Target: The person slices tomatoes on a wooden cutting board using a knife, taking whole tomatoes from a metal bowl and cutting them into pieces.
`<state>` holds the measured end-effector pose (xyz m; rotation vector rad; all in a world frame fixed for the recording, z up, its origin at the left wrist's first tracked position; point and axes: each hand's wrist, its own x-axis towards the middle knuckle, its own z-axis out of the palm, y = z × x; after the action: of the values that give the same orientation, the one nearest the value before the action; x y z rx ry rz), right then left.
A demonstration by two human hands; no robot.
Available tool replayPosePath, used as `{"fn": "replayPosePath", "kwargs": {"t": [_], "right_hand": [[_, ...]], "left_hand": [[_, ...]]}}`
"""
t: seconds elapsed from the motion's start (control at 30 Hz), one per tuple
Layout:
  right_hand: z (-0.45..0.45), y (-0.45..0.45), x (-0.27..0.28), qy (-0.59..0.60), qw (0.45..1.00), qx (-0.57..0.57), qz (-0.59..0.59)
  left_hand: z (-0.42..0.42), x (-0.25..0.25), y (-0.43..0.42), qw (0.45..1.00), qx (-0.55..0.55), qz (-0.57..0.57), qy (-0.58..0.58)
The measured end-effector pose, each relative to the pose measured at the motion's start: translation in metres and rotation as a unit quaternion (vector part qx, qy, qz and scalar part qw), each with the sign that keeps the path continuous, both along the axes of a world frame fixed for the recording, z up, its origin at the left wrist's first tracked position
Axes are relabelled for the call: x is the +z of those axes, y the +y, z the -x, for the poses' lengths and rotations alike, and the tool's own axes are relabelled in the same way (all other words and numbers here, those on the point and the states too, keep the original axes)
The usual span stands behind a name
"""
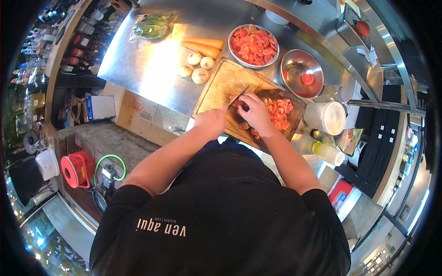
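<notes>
My left hand point(212, 123) is wrapped round the handle of a knife point(238, 95), whose blade angles up and right over a wooden cutting board point(222, 80). Close beside the blade, my right hand point(256, 112) has its fingers curled down onto the board. A bit of red shows at its fingertips, but what they hold is mostly hidden. Chopped tomato point(281, 110) lies heaped on the board's wet right side, just right of my right hand.
Beyond the board stand a bowl of cut tomatoes point(253, 45) and a steel bowl point(294, 62) with a few tomato pieces. Onions point(200, 76), carrots point(205, 47) and bagged greens point(152, 26) lie left. A white tub point(324, 117) and a squeeze bottle point(329, 154) flank the right.
</notes>
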<state>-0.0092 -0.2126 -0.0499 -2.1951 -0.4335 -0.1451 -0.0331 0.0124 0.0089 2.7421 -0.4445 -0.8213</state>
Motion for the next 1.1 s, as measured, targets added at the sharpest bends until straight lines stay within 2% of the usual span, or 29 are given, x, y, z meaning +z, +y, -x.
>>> {"fn": "replayPosePath", "kwargs": {"t": [0.07, 0.17, 0.23, 0.3, 0.37, 0.4, 0.53, 0.7, 0.8, 0.9, 1.1], "right_hand": [[-0.001, -0.002, 0.008, 0.044, 0.999, 0.016, -0.009], [0.001, -0.004, 0.005, 0.014, 1.000, 0.004, 0.008], [0.003, -0.011, 0.006, 0.007, 1.000, -0.015, 0.013], [0.006, -0.019, 0.008, 0.005, 0.999, -0.037, 0.015], [0.011, -0.032, 0.012, 0.079, 0.996, -0.011, 0.030], [0.013, -0.036, 0.005, 0.051, 0.998, 0.008, 0.025], [0.019, -0.036, -0.005, 0.052, 0.998, 0.029, 0.017], [0.022, -0.022, -0.008, 0.051, 0.997, -0.023, -0.046], [0.015, -0.030, -0.011, -0.012, 1.000, -0.016, 0.014], [0.018, -0.034, -0.009, 0.059, 0.998, -0.023, -0.026], [0.014, -0.032, -0.007, 0.046, 0.999, -0.020, -0.001]], "left_hand": [[-0.010, -0.011, -0.013, 1.000, -0.007, 0.006, 0.006], [-0.011, -0.015, -0.019, 0.998, 0.016, 0.002, 0.055], [0.014, -0.031, 0.007, 0.993, 0.059, -0.007, 0.099], [0.047, -0.032, 0.046, 0.995, 0.053, 0.009, 0.082], [0.051, -0.019, 0.067, 0.995, 0.036, 0.001, 0.097], [0.055, -0.011, 0.069, 0.993, 0.026, -0.006, 0.113], [0.040, 0.000, 0.064, 0.998, 0.001, -0.011, 0.063], [0.028, 0.009, 0.039, 1.000, -0.003, 0.001, 0.007], [0.024, 0.016, 0.027, 0.999, -0.007, 0.026, 0.018], [0.023, 0.012, 0.014, 1.000, -0.010, 0.011, 0.023], [0.022, 0.023, -0.003, 0.999, -0.020, -0.006, 0.028]]}}
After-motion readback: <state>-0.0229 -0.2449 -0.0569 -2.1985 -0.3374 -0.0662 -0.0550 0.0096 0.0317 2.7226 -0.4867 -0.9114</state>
